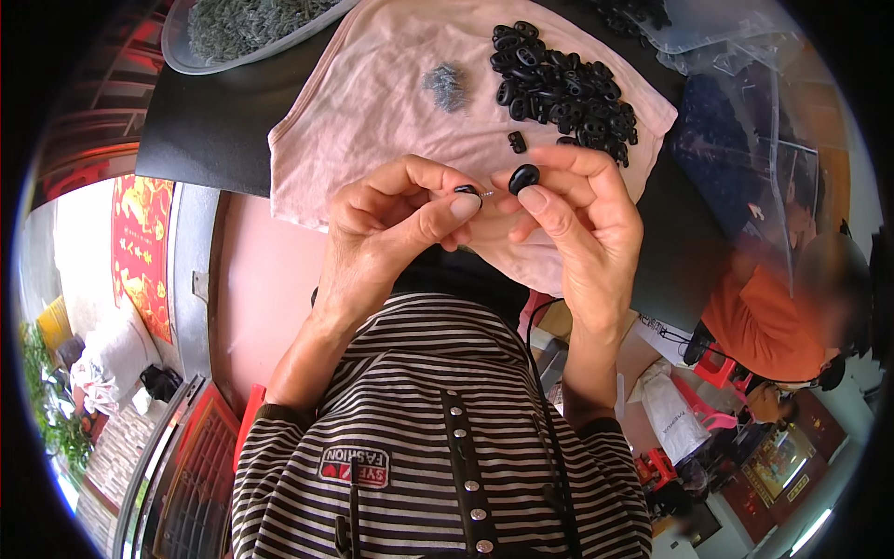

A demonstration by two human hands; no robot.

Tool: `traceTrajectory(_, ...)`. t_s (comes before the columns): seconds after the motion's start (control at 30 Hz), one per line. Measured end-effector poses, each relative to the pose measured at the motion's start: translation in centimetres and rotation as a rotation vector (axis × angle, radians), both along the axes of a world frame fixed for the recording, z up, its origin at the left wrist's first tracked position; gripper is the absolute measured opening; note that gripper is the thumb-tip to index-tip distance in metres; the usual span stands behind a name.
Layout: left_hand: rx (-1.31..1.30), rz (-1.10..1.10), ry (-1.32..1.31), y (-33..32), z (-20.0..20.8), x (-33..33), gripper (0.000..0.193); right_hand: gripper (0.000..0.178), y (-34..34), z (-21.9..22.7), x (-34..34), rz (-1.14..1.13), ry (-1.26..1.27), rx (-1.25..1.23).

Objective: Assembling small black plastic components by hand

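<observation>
Both hands are held near each other at the centre of the frame, with fingers bent. By the left hand (382, 219), a small black piece (467, 190) is pinched between thumb and forefinger, partly covered by the thumb. By the right hand (587, 224), a black oval piece (524, 179) is gripped between thumb and fingers, just right of centre. Between the two, a thin metal piece (488, 193) can be seen; by which hand it is held cannot be told.

Above the hands, a pink cloth (372, 112) is spread over a black table (209, 121). On it, a single black part (518, 142) is seen near the right fingers, a heap of black parts (568, 88) is piled toward the upper right, and a small cluster of grey metal bits (447, 86) is gathered at upper centre. More grey bits (247, 30) are contained in a clear tub (172, 42) at the upper left.
</observation>
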State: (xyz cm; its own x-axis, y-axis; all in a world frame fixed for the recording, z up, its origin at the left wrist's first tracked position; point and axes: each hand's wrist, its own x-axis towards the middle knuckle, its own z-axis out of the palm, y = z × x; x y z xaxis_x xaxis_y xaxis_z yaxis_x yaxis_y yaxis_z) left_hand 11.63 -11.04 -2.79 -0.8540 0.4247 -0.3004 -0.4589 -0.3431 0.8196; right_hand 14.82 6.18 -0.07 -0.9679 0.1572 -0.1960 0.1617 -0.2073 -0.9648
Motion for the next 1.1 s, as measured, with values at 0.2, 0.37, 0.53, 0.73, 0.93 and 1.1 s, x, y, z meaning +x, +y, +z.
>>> traceTrajectory(0.2,-0.002,0.002,0.022,-0.2,0.3,-0.1,0.013,0.018,0.4,-1.0,0.1,0.052,0.073,0.105)
traceTrajectory(0.37,-0.016,0.018,0.052,-0.2,0.6,-0.1,0.013,0.017,0.1,-1.3,0.0,0.042,0.083,0.060)
traceTrajectory(0.53,-0.053,-0.007,0.083,-0.3,0.5,-0.1,0.014,0.015,-0.1,-1.3,-0.1,0.030,0.076,0.067)
traceTrajectory(0.73,-0.043,0.004,0.123,-0.5,0.2,-0.1,0.014,0.016,-0.4,-0.8,-0.1,0.053,0.006,0.067)
traceTrajectory(0.93,-0.142,0.021,0.284,-0.5,-0.8,-0.1,0.014,0.019,-0.8,-0.8,-0.1,0.054,0.018,0.129)
traceTrajectory(1.1,-0.127,0.011,0.223,-0.6,-0.4,-0.4,0.014,0.022,-0.8,-1.1,-0.1,0.075,0.121,0.237)
